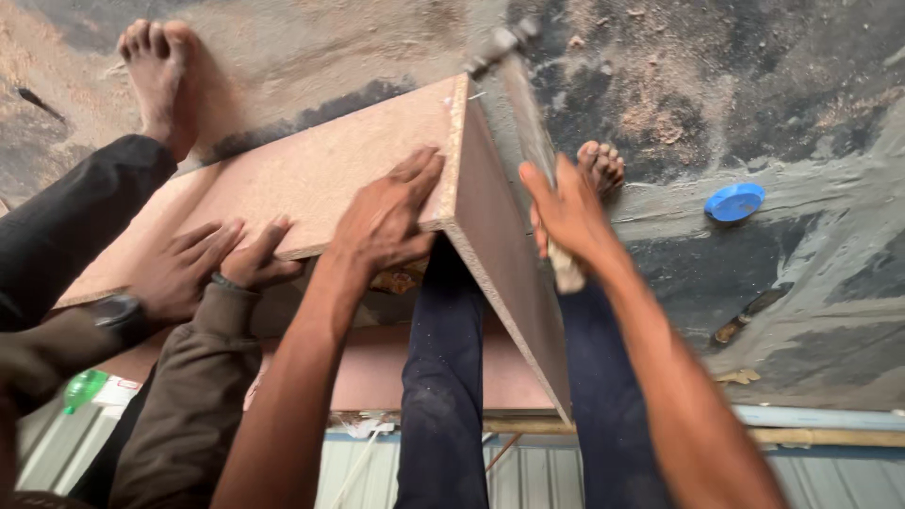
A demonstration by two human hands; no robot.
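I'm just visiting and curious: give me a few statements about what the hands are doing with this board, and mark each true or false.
1. The right hand grips a hammer. True.
2. The left hand lies flat on the top board. True.
3. Only one person touches the board. False: a co-worker's hands, in dark sleeves, also press on it.
4. A blue lid sits on top of the board. False: it lies on the floor to the right.
5. The person wears shoes. False: a bare foot shows.
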